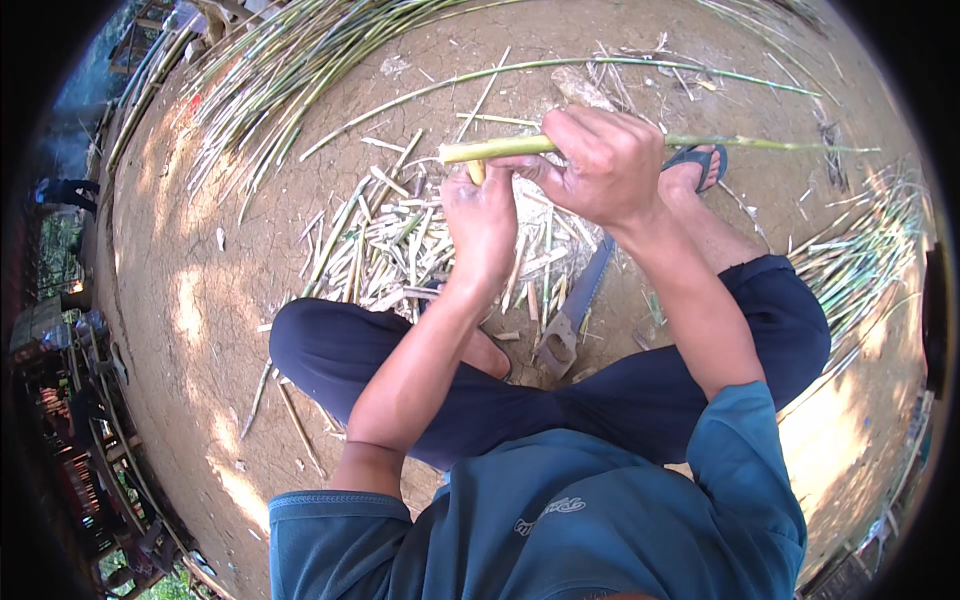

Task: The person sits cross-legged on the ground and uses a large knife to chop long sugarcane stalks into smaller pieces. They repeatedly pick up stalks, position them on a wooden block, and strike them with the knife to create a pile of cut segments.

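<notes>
My right hand (605, 165) is closed around a long green bamboo-like stalk (720, 142), held nearly level. The stalk's thick cut end points left and its thin tip reaches far to the right. Just below the cut end, my left hand (480, 225) is closed on a short yellow piece (476, 172) that pokes up from the fist. Most of that piece is hidden, so its kind cannot be told. The two hands are close together, thumbs near each other. Under them lies a heap of short cut stalk pieces (395, 245).
A handsaw (575, 320) lies on the dirt ground between my bent legs. Long stalks (300, 85) are piled at the far left, with one long curved stalk (560, 64) beyond my hands. More thin stalks (865, 255) lie at the right. A wood chunk (583, 88) sits behind my right hand.
</notes>
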